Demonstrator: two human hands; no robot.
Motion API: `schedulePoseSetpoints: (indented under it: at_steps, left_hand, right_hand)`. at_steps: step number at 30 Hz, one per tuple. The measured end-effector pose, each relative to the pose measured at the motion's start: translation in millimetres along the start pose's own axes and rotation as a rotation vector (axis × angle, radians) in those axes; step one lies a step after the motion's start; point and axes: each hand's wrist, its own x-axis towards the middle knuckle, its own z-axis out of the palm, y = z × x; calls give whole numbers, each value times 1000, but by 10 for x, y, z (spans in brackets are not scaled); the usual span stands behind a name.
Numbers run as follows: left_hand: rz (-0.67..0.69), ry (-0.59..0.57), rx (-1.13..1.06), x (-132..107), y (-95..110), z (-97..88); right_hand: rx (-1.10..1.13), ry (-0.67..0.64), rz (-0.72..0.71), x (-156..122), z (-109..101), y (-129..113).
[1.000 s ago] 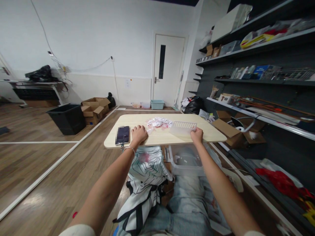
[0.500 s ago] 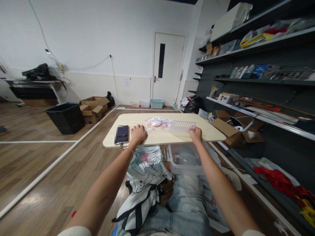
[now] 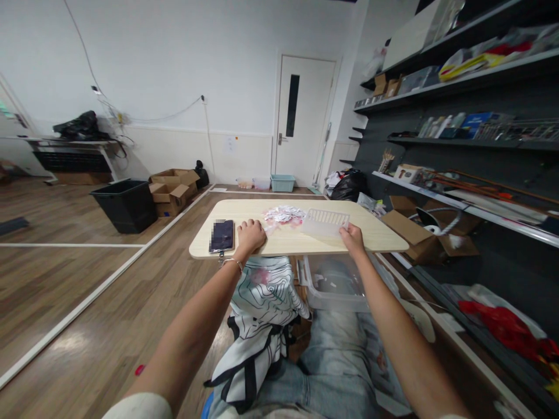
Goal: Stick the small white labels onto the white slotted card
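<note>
Pinching translucent slotted plastic piece [image 3: 324, 222] in right hand [image 3: 353, 237]. Resting left hand [image 3: 251, 234] on pale, round-cornered wooden table [image 3: 379, 234]; cannot tell whether gripping anything.

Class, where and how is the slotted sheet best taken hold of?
The slotted sheet is probably best pinched at its right end, coming from the right: it looks thin, its slots run along the upper part, and scraps lie beside its left end. The right hand holds that right end.

Arms [image 3: 198, 326] outstretched; left hand [image 3: 251, 235] curled palm-down, right hand [image 3: 353, 238] pinching.
</note>
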Motion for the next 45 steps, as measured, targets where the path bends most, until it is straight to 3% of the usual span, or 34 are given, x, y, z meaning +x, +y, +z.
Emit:
schedulePoseSetpoints:
  at_steps: [10,22,32,45]
  left_hand:
    - [1,-24,-21,10,-13,-7]
    - [3,-4,1,10,-3,10]
    - [0,-2,-12,0,2,0]
    - [-2,-7,-3,-4,2,-19]
  right_hand:
    - [17,-71,64,-28,27,9]
    - [279,-62,79,-22,-23,-43]
    - [145,-96,53,-27,7,-23]
    - [185,-192,90,-91,-4,-80]
